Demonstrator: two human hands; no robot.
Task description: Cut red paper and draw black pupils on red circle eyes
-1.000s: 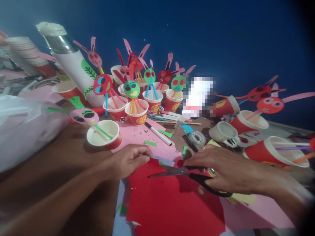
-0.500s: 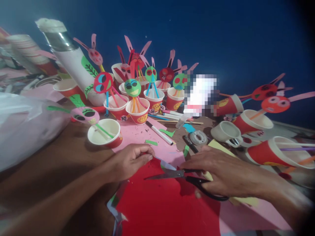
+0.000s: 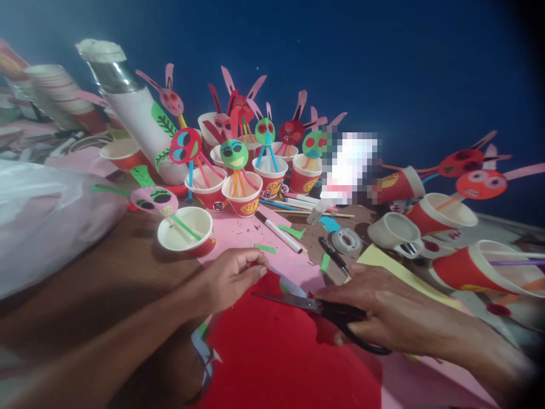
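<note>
My left hand [image 3: 232, 278] is closed in a pinch, with a bit of red paper [image 3: 254, 263] showing between thumb and fingers; most of that piece is hidden. Black-handled scissors [image 3: 293, 302] are gripped in my right hand [image 3: 378, 307], their blades pointing left, close below my left fingertips. The blades look together or nearly so. Beneath both hands lies a large red sheet [image 3: 293, 363], with pink paper [image 3: 230, 230] and scraps around it.
Paper cups [image 3: 185, 233] carrying paper-faced straw figures [image 3: 234, 153] stand along the back. A white flask [image 3: 136, 113] leans at left, beside a plastic bag [image 3: 55, 221]. Markers [image 3: 279, 232], a pen [image 3: 334, 255], a tape roll [image 3: 346, 241] and a mug [image 3: 394, 230] lie beyond my right hand.
The scissors' tip has risen toward my left fingertips, and the blades now slant down to the right. My left hand keeps its pinch. The whole view has shifted slightly.
</note>
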